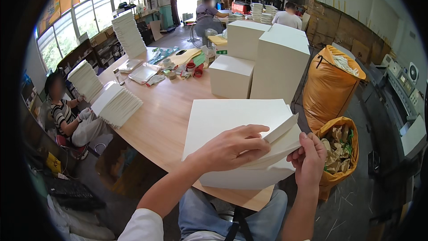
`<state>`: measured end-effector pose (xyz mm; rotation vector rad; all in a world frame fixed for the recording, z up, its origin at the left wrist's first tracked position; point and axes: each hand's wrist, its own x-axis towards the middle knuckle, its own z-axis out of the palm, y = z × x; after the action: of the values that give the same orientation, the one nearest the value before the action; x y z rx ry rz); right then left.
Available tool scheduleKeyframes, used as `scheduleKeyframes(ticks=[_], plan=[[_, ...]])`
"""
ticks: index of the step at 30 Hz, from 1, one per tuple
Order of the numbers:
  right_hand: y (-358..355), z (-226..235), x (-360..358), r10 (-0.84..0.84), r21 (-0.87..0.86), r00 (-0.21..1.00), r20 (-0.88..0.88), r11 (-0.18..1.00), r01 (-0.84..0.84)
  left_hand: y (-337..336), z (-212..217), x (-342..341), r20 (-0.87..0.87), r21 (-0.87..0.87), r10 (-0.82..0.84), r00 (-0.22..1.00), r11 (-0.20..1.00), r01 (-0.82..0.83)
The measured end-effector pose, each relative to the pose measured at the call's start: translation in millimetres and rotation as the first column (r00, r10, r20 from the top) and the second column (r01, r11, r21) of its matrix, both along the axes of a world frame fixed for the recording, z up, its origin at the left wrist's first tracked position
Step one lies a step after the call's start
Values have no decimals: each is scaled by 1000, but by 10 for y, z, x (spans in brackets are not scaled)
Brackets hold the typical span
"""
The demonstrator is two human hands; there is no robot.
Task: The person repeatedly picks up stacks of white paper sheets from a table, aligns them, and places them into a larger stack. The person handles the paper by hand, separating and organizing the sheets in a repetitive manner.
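A stack of white paper sheets (236, 111) lies on the table in front of me. Several top sheets (285, 141) are lifted and bent upward along the right side. My left hand (238, 148) rests across these raised sheets, fingers stretched out, the fingertips by the upright fold. At their right corner my right hand (310, 155) is closed, thumb and fingers pinching the edge of the bent sheets. How many sheets it grips cannot be made out.
Tall white paper blocks (281, 62) stand just beyond the stack. Tape rolls and plastic bags (145, 72) lie at the table's far left. Orange sacks (327, 89) stand right of the table. A seated person (67, 116) handles paper piles at left; others work at the back.
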<state>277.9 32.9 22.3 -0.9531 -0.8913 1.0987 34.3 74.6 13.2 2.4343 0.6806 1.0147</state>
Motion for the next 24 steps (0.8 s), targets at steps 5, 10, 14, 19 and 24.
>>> scheduleKeyframes(ticks=[5,10,14,19,24], plan=[[10,-44,11,8,46,1000,-27,999,-7,0,25,12,19,18,-19,1000,1000,19],[-5,-45,47,6,64,998,66,998,-11,-8,42,-6,40,-123,-21,999,992,26],[-3,-72,78,-3,114,990,139,993,-13,1,34,-14,37,-131,-18,999,991,22],[19,-158,74,-105,208,942,318,977,39,-23,57,13,71,-187,-4,997,982,18],[61,-129,103,-2,147,978,206,989,-29,-15,23,31,47,27,39,998,999,-40]])
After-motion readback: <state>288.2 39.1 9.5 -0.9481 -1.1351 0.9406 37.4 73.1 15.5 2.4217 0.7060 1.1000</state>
